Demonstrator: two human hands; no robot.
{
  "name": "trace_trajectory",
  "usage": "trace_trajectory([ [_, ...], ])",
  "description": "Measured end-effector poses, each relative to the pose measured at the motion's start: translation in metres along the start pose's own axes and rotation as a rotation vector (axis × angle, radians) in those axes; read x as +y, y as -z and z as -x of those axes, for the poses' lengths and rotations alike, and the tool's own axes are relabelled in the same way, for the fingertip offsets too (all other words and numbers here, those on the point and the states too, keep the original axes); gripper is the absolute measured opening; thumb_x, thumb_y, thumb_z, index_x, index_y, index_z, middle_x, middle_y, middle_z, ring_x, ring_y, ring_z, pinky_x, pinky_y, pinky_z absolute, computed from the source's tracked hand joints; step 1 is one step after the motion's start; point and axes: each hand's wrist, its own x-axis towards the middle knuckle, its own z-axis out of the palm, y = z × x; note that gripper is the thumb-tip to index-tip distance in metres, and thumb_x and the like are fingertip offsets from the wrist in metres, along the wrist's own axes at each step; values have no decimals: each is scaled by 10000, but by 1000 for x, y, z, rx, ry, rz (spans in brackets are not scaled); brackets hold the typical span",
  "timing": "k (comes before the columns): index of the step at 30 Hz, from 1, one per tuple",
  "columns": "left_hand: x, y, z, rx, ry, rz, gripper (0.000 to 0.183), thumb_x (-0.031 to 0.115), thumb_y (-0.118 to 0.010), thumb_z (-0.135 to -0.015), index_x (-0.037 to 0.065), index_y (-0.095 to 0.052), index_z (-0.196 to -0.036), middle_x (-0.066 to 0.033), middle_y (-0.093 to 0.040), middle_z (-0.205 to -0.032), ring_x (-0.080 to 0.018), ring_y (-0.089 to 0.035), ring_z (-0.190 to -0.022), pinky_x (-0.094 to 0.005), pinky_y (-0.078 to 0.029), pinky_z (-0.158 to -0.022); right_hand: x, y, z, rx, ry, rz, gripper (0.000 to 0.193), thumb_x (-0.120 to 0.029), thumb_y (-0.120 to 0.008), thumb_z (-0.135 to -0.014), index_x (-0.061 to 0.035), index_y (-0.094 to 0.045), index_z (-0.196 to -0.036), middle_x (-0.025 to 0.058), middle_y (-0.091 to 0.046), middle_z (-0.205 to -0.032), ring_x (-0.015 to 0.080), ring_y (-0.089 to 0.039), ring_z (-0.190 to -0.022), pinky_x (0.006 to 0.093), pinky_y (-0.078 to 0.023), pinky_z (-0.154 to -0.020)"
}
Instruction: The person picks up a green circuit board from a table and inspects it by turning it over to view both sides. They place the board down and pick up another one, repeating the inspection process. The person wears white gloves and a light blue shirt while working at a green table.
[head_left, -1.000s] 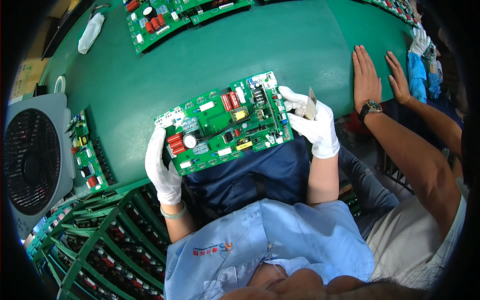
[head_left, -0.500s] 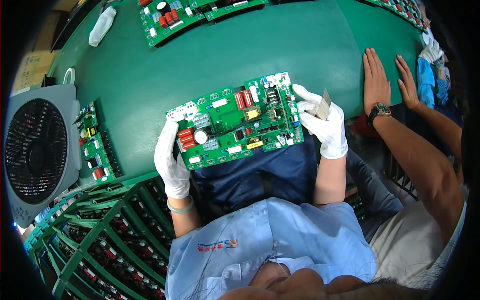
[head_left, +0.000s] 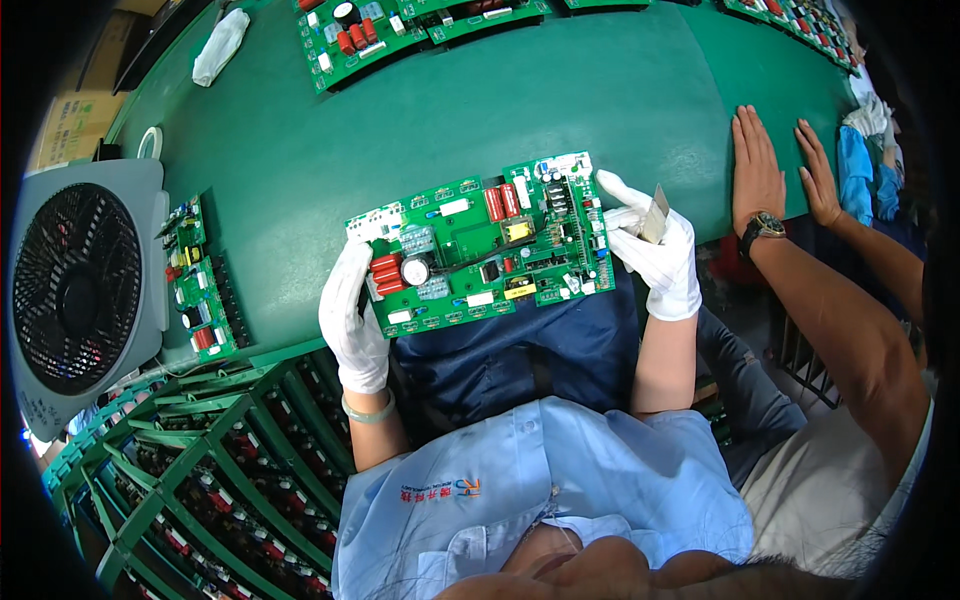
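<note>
A green circuit board (head_left: pixel 465 275) is held up above my lap, tilted slightly with its right side higher. It carries red capacitors, a round white-topped part, a yellow transformer and black cables. My left hand (head_left: pixel 352 315), in a white glove, is closed on the board's left edge; its palm side is hidden. My right hand (head_left: pixel 657 255), also gloved in white, is at the board's right edge with its fingers touching or very near it. A flat, thin metal blade (head_left: pixel 656 214) sticks up from the closed fingers of that hand; its lower end is hidden.
On the green table (head_left: pixel 560 90) lie another narrow board (head_left: pixel 200 290) at left, several boards (head_left: pixel 365 40) at the far side and a white glove (head_left: pixel 220 48). A grey fan (head_left: pixel 85 290) stands left. Green racks (head_left: pixel 200 460) hold boards below. Another person's hands (head_left: pixel 758 180) rest at right.
The view has shifted slightly, so the board and both hands appear a little further right and lower. My grip on the board looks the same.
</note>
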Motion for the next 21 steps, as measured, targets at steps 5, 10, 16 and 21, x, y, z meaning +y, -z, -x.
trace_trajectory([
  [5,0,0,1,53,-6,-12,387,-45,-614,-807,-23,-627,-1194,-210,-641,-1216,-352,-623,-1133,-415,-481,-989,1,7,3,-43,-132,-87,487,79,-635,-810,79,-569,-1293,110,-696,-1109,71,-611,-830,216,-496,-722],
  [10,5,5,3,75,-42,-108,388,-4,-628,-791,-13,-650,-1179,-214,-628,-1234,-351,-609,-1144,-420,-461,-995,1,1,5,-43,-70,-92,504,143,-605,-805,98,-543,-1303,149,-648,-1232,111,-632,-932,253,-514,-806],
  [16,13,4,-1,206,-26,-65,359,-76,-670,-742,-40,-669,-1099,-223,-641,-1177,-380,-610,-1125,-450,-465,-996,1,1,2,-28,-70,-63,381,155,-564,-828,91,-602,-1202,166,-661,-1193,138,-629,-993,282,-511,-876],
  [21,37,31,-30,-57,-223,2,393,182,-631,-803,2,-670,-1150,-180,-641,-1216,-388,-587,-1159,-488,-409,-1050,20,-1,-11,94,276,-244,258,77,-536,-885,47,-647,-1117,186,-665,-1176,43,-542,-650,166,-393,-544],
])
